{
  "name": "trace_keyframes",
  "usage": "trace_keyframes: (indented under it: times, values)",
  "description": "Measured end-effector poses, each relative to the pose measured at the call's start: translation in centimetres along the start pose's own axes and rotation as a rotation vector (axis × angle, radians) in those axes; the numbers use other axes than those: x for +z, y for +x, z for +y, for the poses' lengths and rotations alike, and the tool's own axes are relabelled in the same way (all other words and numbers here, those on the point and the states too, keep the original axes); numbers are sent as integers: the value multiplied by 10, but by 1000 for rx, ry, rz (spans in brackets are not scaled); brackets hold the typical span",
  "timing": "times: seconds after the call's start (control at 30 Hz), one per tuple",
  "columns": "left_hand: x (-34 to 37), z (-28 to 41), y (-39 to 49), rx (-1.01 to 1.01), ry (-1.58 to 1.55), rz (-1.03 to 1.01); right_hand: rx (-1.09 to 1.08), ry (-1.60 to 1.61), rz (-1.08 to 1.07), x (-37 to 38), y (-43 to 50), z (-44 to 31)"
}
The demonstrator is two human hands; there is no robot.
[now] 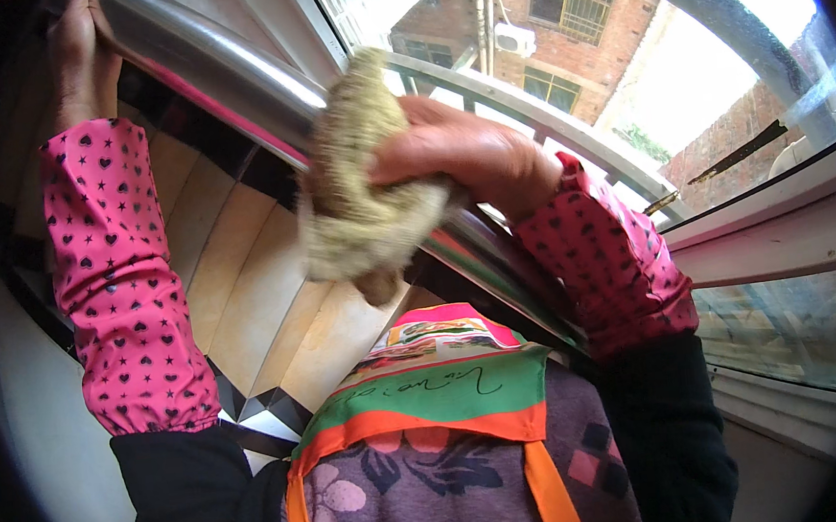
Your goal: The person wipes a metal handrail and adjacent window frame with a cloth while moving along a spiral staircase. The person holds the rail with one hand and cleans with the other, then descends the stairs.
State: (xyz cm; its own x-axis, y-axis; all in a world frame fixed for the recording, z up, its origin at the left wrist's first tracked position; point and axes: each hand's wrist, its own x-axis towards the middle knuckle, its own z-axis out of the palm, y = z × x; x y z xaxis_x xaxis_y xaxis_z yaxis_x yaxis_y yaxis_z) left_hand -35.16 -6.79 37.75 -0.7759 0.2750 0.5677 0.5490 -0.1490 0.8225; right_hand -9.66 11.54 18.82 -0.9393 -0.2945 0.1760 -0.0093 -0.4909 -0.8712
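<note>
A thick polished metal rail (224, 48) slants from the upper left to the lower right in front of me. My right hand (465, 154) grips a greenish-beige cloth (357, 141), bunched up and folded over the middle of the rail. The cloth's lower end is blurred, and brownish fingertips show just beneath it. At the upper left, my left hand (84, 63) holds the rail near the picture's rim; most of its fingers are hidden. Both forearms wear pink sleeve covers printed with dark hearts and stars.
Beyond the rail is a window (714, 90) with a white frame (770, 241) and a pale metal guard bar (508, 99) outside. A brick building stands past it. Below the rail lie beige tiles (242, 275) with black borders. A colourful apron (442, 384) covers my front.
</note>
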Motion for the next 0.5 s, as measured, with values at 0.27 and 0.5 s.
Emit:
trace_keyframes:
  times: [0.27,0.5]
  values:
    - [13,5,-9,-30,11,15,-432,-1422,524,51,19,-6]
    - [-7,-12,17,26,9,-38,-403,-1875,672,63,-50,44]
